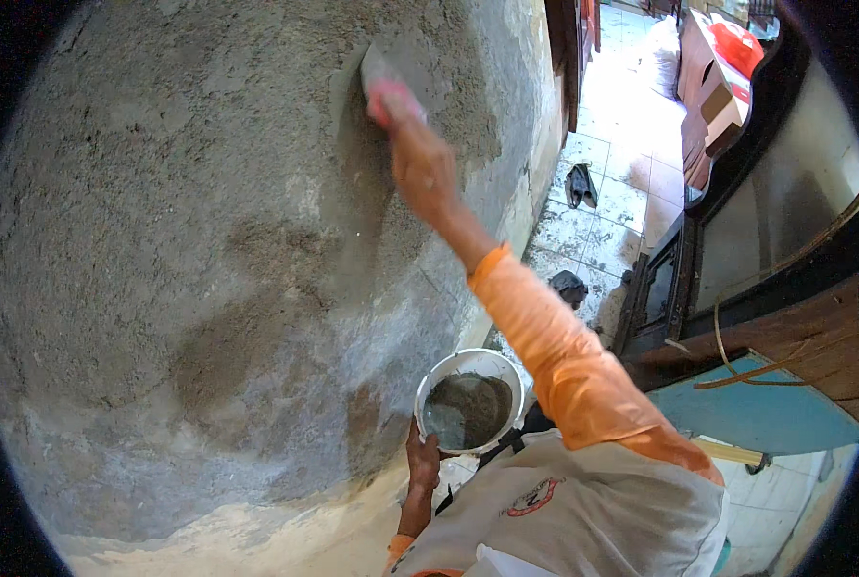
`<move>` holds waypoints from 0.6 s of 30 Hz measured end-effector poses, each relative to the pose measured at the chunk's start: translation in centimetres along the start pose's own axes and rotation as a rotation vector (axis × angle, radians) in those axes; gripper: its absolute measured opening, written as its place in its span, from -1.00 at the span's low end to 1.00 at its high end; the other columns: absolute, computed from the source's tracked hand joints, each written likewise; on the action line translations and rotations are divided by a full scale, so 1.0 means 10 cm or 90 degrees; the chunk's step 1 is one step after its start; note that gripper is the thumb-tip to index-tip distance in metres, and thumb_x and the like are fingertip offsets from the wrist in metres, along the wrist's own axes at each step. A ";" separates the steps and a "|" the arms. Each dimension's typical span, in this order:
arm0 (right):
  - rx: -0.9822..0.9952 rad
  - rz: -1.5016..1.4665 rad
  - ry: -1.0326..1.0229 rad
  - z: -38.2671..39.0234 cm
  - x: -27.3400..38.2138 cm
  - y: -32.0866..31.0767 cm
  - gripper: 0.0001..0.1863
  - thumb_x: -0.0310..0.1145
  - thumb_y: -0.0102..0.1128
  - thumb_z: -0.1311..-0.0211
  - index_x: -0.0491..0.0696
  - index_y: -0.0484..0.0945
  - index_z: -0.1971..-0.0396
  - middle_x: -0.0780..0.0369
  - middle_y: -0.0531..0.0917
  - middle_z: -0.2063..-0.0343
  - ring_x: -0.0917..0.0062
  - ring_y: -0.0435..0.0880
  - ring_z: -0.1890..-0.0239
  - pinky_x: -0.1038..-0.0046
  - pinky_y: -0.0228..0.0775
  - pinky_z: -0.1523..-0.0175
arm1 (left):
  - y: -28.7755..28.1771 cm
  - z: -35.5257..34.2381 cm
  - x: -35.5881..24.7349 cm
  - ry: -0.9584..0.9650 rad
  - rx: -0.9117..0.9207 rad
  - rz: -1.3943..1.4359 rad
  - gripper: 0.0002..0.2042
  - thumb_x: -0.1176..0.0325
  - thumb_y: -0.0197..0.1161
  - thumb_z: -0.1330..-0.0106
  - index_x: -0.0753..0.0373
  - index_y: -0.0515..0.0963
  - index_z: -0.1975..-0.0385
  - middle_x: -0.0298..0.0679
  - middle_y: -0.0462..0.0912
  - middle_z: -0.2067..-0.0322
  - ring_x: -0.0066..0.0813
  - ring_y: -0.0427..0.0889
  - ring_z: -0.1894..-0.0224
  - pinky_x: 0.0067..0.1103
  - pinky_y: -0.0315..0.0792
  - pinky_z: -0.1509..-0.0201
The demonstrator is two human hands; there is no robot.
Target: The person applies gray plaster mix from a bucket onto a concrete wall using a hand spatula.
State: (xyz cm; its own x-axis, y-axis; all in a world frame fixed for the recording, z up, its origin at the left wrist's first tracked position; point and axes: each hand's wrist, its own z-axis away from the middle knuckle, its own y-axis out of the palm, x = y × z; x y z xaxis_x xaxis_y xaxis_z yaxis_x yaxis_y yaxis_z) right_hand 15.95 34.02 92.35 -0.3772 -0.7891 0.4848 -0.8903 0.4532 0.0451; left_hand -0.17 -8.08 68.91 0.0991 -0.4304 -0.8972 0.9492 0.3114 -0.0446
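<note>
My right hand (420, 163) grips the pink handle of a pale, blurred trowel (378, 70), its blade against a rough grey plastered wall (141, 192). A smoother, darker grey patch surrounds the blade. Low in the view, my left hand (423, 455) holds a white bucket (495, 363) by its side. Wet grey mix with a watery surface (468, 409) sits inside the bucket, beside the lower wall.
A narrow, splattered white tile floor (593, 240) runs along the right, with dark footwear (581, 186) on it. A dark wooden cabinet (766, 240), cardboard boxes (713, 77), a red bundle (737, 46) and a light blue board (766, 413) stand on that side.
</note>
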 end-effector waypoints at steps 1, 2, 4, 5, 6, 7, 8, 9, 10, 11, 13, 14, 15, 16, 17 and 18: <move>0.027 0.000 0.005 0.21 0.16 0.02 -0.43 -0.59 0.03 -0.41 -0.02 0.41 -0.41 0.00 0.54 -0.32 0.07 0.58 -0.31 0.16 0.55 -0.29 | -0.01 -0.03 0.01 -0.024 -0.019 -0.018 -0.29 0.63 -0.04 -0.35 0.21 0.11 -0.57 0.05 0.47 -0.27 0.01 0.74 0.06 -0.24 0.83 0.27; 0.056 -0.001 -0.007 0.42 0.31 0.00 -0.41 -0.59 0.02 -0.40 -0.03 0.39 -0.43 0.00 0.53 -0.33 0.07 0.56 -0.34 0.15 0.54 -0.31 | -0.01 -0.05 0.02 -0.050 -0.036 -0.036 -0.28 0.63 -0.04 -0.35 0.21 0.11 -0.57 0.05 0.49 -0.26 0.00 0.75 0.08 -0.25 0.83 0.29; 0.086 -0.002 -0.017 0.71 0.55 -0.15 -0.40 -0.60 0.02 -0.40 -0.04 0.38 -0.44 0.00 0.52 -0.34 0.08 0.54 -0.36 0.13 0.52 -0.33 | -0.01 -0.05 0.00 -0.042 -0.019 -0.027 -0.28 0.63 -0.03 -0.35 0.18 0.11 -0.57 0.05 0.49 -0.26 -0.02 0.75 0.09 -0.27 0.82 0.29; 0.121 -0.021 -0.019 0.81 0.62 -0.26 -0.39 -0.60 0.02 -0.39 -0.04 0.37 -0.45 -0.01 0.52 -0.35 0.09 0.54 -0.36 0.12 0.51 -0.34 | -0.03 -0.07 -0.02 -0.030 0.000 -0.021 -0.28 0.63 -0.03 -0.34 0.16 0.12 -0.58 0.04 0.49 -0.26 -0.04 0.76 0.10 -0.28 0.82 0.29; 0.156 -0.040 -0.020 0.85 0.63 -0.35 -0.38 -0.60 0.03 -0.38 -0.03 0.37 -0.45 -0.01 0.51 -0.36 0.09 0.55 -0.36 0.10 0.50 -0.35 | -0.04 -0.05 -0.02 -0.029 -0.003 -0.021 -0.28 0.63 -0.03 -0.34 0.16 0.12 -0.58 0.04 0.49 -0.26 -0.04 0.76 0.10 -0.28 0.82 0.29; 0.152 -0.039 -0.023 0.78 0.56 -0.41 -0.38 -0.60 0.03 -0.38 -0.03 0.37 -0.45 -0.01 0.51 -0.36 0.09 0.55 -0.36 0.10 0.50 -0.35 | -0.04 -0.06 -0.02 -0.024 0.003 -0.025 -0.27 0.62 -0.03 -0.34 0.13 0.12 -0.58 0.04 0.48 -0.27 -0.05 0.76 0.10 -0.28 0.82 0.29; 0.112 -0.033 -0.047 0.68 0.46 -0.47 -0.38 -0.61 0.04 -0.37 -0.02 0.38 -0.45 -0.01 0.51 -0.36 0.07 0.56 -0.34 0.11 0.51 -0.34 | -0.04 -0.04 0.00 -0.023 0.005 -0.026 -0.27 0.60 -0.03 -0.34 0.11 0.12 -0.59 0.04 0.48 -0.27 -0.05 0.76 0.09 -0.29 0.82 0.28; 0.073 -0.027 -0.071 0.55 0.36 -0.48 -0.37 -0.61 0.04 -0.36 -0.02 0.38 -0.44 -0.01 0.52 -0.35 0.06 0.56 -0.33 0.12 0.52 -0.33 | -0.05 -0.03 0.00 -0.023 0.003 -0.025 -0.27 0.60 -0.03 -0.34 0.11 0.12 -0.59 0.04 0.48 -0.27 -0.05 0.76 0.09 -0.29 0.82 0.28; 0.047 -0.010 -0.060 0.33 0.25 -0.49 -0.38 -0.62 0.04 -0.36 -0.01 0.40 -0.43 -0.01 0.53 -0.33 0.04 0.57 -0.32 0.13 0.53 -0.31 | -0.06 -0.03 0.00 -0.016 0.002 -0.044 -0.26 0.60 -0.03 -0.34 0.10 0.11 -0.59 0.04 0.47 -0.28 -0.05 0.76 0.10 -0.28 0.83 0.28; 0.022 0.004 -0.046 0.13 0.16 -0.45 -0.38 -0.62 0.05 -0.35 0.00 0.41 -0.42 -0.02 0.55 -0.31 0.02 0.58 -0.30 0.15 0.55 -0.29 | -0.09 0.00 0.01 -0.011 -0.002 -0.063 -0.26 0.60 -0.02 -0.34 0.10 0.11 -0.59 0.03 0.47 -0.29 -0.05 0.76 0.10 -0.27 0.83 0.28; 0.012 0.022 -0.051 -0.26 -0.05 -0.37 -0.39 -0.62 0.04 -0.35 0.01 0.42 -0.41 -0.02 0.57 -0.29 0.00 0.59 -0.28 0.15 0.56 -0.27 | -0.06 0.01 0.00 -0.024 -0.002 -0.031 -0.25 0.60 -0.02 -0.34 0.09 0.11 -0.59 0.03 0.46 -0.29 -0.04 0.75 0.09 -0.27 0.83 0.28; 0.001 0.037 -0.057 -0.34 -0.09 -0.32 -0.39 -0.62 0.04 -0.35 0.02 0.42 -0.40 -0.03 0.59 -0.26 -0.01 0.59 -0.27 0.16 0.57 -0.26 | -0.04 0.01 -0.02 -0.036 -0.004 0.001 -0.25 0.60 -0.01 -0.33 0.08 0.11 -0.60 0.02 0.46 -0.29 -0.04 0.75 0.08 -0.27 0.83 0.28; 0.001 0.040 -0.057 -0.26 -0.08 -0.28 -0.39 -0.62 0.04 -0.35 0.02 0.42 -0.40 -0.03 0.59 -0.26 -0.01 0.59 -0.27 0.16 0.57 -0.26 | -0.02 0.02 -0.03 -0.037 -0.001 0.001 -0.25 0.60 -0.01 -0.33 0.08 0.11 -0.60 0.02 0.46 -0.29 -0.04 0.75 0.08 -0.27 0.83 0.28; 0.029 0.025 -0.041 -0.10 -0.07 -0.18 -0.40 -0.61 0.04 -0.35 0.01 0.42 -0.40 -0.03 0.58 -0.27 -0.01 0.59 -0.27 0.16 0.56 -0.26 | 0.00 0.02 -0.06 -0.041 -0.006 -0.010 -0.25 0.59 -0.01 -0.33 0.08 0.11 -0.59 0.01 0.46 -0.29 -0.05 0.74 0.07 -0.25 0.83 0.27; 0.056 0.008 -0.024 0.04 -0.02 -0.12 -0.41 -0.60 0.03 -0.36 0.00 0.42 -0.40 -0.02 0.57 -0.28 -0.01 0.58 -0.28 0.17 0.56 -0.27 | 0.02 0.01 -0.08 -0.044 -0.011 -0.021 -0.25 0.59 0.00 -0.33 0.08 0.11 -0.59 0.01 0.46 -0.29 -0.05 0.74 0.06 -0.24 0.83 0.27; 0.079 -0.013 -0.013 0.22 0.25 -0.11 -0.40 -0.58 0.03 -0.37 -0.02 0.40 -0.42 0.00 0.52 -0.34 0.03 0.57 -0.31 0.17 0.53 -0.31 | -0.01 0.05 -0.12 -0.042 -0.020 -0.015 -0.25 0.59 0.00 -0.33 0.08 0.11 -0.59 0.01 0.46 -0.29 -0.05 0.74 0.06 -0.24 0.83 0.27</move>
State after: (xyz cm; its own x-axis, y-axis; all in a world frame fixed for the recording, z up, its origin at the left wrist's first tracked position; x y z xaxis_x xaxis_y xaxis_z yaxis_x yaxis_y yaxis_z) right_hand 15.38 30.61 91.55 -0.3622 -0.8070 0.4665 -0.9224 0.3825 -0.0544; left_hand -0.23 -8.02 70.18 0.0971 -0.4923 -0.8650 0.9420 0.3260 -0.0799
